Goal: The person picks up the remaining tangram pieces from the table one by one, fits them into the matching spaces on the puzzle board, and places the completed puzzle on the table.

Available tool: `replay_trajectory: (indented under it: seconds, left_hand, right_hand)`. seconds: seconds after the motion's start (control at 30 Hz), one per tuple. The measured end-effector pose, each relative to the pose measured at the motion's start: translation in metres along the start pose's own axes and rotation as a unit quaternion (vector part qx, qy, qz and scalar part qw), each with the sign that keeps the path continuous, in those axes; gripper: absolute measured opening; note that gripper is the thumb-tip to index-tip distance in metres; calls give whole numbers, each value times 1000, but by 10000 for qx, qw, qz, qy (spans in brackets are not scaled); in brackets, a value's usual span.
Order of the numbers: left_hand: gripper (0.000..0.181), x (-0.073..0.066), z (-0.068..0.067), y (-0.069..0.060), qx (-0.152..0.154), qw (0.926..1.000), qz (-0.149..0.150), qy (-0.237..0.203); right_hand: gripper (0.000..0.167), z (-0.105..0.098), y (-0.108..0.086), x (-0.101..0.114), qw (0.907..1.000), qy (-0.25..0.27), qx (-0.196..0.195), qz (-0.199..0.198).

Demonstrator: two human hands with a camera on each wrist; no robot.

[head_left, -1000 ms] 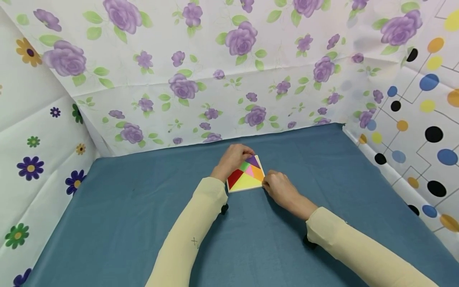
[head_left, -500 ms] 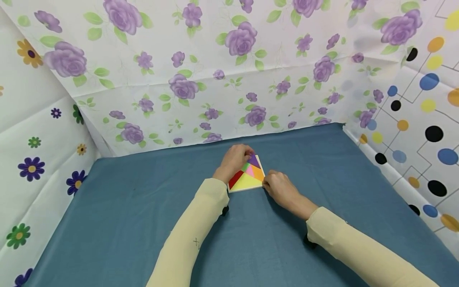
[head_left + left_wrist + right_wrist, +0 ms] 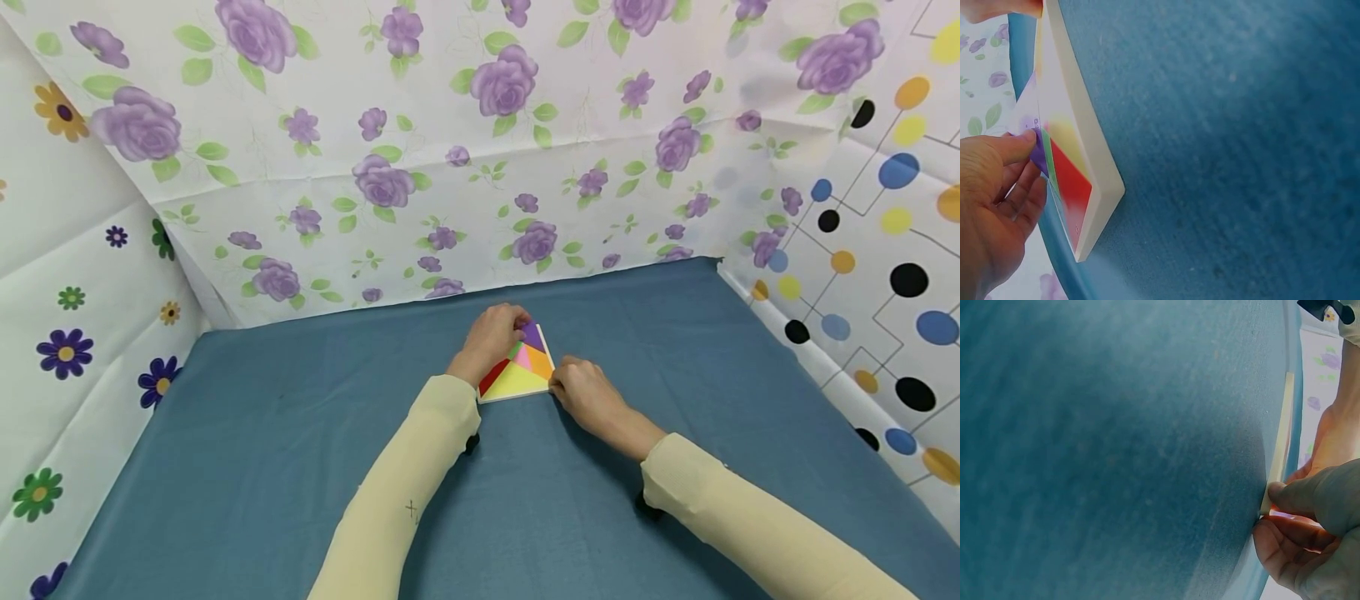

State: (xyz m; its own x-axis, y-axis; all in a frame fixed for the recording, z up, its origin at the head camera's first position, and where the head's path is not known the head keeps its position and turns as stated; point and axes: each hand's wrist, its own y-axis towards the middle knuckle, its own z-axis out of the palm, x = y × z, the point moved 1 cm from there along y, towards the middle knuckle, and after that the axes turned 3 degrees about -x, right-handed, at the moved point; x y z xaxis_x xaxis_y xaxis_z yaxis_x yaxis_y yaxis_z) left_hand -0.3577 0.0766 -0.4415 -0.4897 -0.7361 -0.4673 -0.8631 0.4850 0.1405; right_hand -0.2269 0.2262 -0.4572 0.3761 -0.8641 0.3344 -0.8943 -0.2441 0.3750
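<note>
A square tangram board (image 3: pixel 1094 144) with a pale rim lies on the blue cloth, bearing yellow, red, green, pink, orange and purple pieces. At its far side my left hand (image 3: pixel 491 340) pinches the purple piece (image 3: pixel 1039 153) between thumb and fingers; in the left wrist view that piece looks tilted up from the board. The yellow triangle (image 3: pixel 513 383) lies along the near edge, beside the orange piece (image 3: pixel 539 363). My right hand (image 3: pixel 588 396) grips the near right corner of the board, thumb on its side (image 3: pixel 1282 437). The left hand covers the board's far left part.
Blue cloth (image 3: pixel 300 467) covers the table around the board. A white sheet with purple roses (image 3: pixel 382 179) hangs behind it. Patterned sheets with daisies (image 3: pixel 67 350) and with coloured dots (image 3: pixel 892 217) stand at the left and right sides.
My left hand has shifted very slightly to the right, covering more of the green and red pieces. The right hand and the board have stayed in place.
</note>
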Motion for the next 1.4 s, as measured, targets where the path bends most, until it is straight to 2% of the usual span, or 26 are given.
replay_trajectory:
  seconds: [0.47,1.1,1.4]
  left_hand:
    - [28,0,0,-3,-56,9996,158,227]
    - [25,-1,-1,-5,115,9995,44,294]
    - [23,-1,-1,-6,61,9987,176,482]
  right_hand:
    - [24,0,0,0,10000,-34,16,1]
    - [23,-2,0,2,10000,-84,-4,-36]
    - [25,-2,0,3,10000,-81,-7,-31]
